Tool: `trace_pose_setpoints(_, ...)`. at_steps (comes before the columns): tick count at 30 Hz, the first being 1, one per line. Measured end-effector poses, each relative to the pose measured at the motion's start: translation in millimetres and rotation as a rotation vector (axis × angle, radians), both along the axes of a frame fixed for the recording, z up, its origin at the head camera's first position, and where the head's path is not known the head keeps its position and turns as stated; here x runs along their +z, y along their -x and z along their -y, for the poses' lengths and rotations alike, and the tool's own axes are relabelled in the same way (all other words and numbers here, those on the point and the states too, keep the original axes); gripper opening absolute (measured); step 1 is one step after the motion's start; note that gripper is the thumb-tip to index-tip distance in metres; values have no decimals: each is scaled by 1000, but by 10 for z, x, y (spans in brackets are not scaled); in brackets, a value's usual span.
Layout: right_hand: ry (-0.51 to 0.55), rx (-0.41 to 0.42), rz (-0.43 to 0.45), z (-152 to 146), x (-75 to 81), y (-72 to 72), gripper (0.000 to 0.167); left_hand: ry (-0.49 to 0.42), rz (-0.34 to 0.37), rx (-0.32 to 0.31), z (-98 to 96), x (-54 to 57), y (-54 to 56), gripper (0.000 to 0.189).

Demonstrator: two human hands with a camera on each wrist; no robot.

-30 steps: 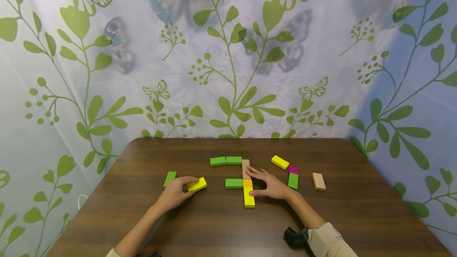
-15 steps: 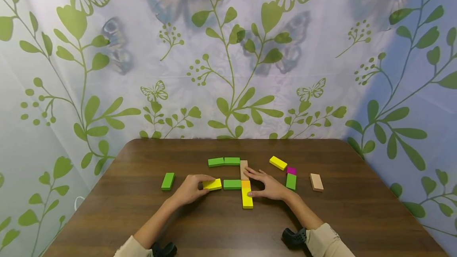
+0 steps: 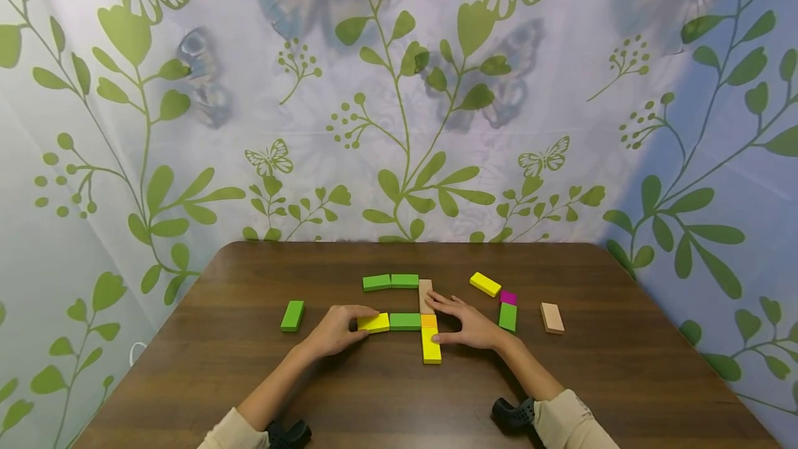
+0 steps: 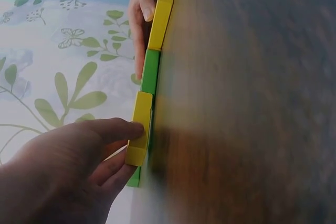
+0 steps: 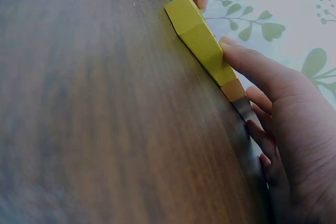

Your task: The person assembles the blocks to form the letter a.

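My left hand (image 3: pixel 337 330) pinches a yellow block (image 3: pixel 374 323) between thumb and fingers; its end meets the left end of a green block (image 3: pixel 405 322). That green block runs to an orange block (image 3: pixel 429 321), with a second yellow block (image 3: pixel 431 346) below it and a natural wood block (image 3: pixel 426 295) above. My right hand (image 3: pixel 472 326) lies spread beside this column, thumb at the second yellow block's edge and fingertips at the wood block. In the right wrist view, the right thumb (image 5: pixel 236 51) touches the second yellow block's side.
Two green blocks (image 3: pixel 391 282) extend left from the wood block's top. Another green block (image 3: pixel 292 316) lies at the left. On the right are a yellow block (image 3: pixel 485 285), a magenta block (image 3: pixel 508 298), a green block (image 3: pixel 508 317) and a natural block (image 3: pixel 552 318). A patterned curtain hangs behind the table.
My left hand has slid the yellow block to the right, away from the lone green block and up to the middle green block's end. My right hand stays in place.
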State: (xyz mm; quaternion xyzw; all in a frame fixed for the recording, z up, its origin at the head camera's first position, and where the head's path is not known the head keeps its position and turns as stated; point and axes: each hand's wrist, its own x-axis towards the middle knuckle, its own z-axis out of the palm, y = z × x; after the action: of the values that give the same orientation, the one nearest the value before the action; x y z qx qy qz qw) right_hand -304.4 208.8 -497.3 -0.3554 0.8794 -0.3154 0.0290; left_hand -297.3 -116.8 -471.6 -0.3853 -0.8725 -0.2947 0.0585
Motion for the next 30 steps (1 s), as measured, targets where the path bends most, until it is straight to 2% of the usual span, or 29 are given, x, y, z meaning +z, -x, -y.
trace_pose_setpoints(12,-10,-20,14,-11,0,18,82,-2,10,2,2,-16,17,35)
trace_pose_setpoints(19,-1,-9,4,-10,5,12,81,-52,-10,-10,19,-18,19,41)
trace_pose_setpoints(25,7,-7,6,-1,11,-5,80,-102,12,77,119,22,-17,45)
trace_pose_setpoints(30,-2,-14,7,4,4,-6,81,-101,29,131,289,84,-48,46)
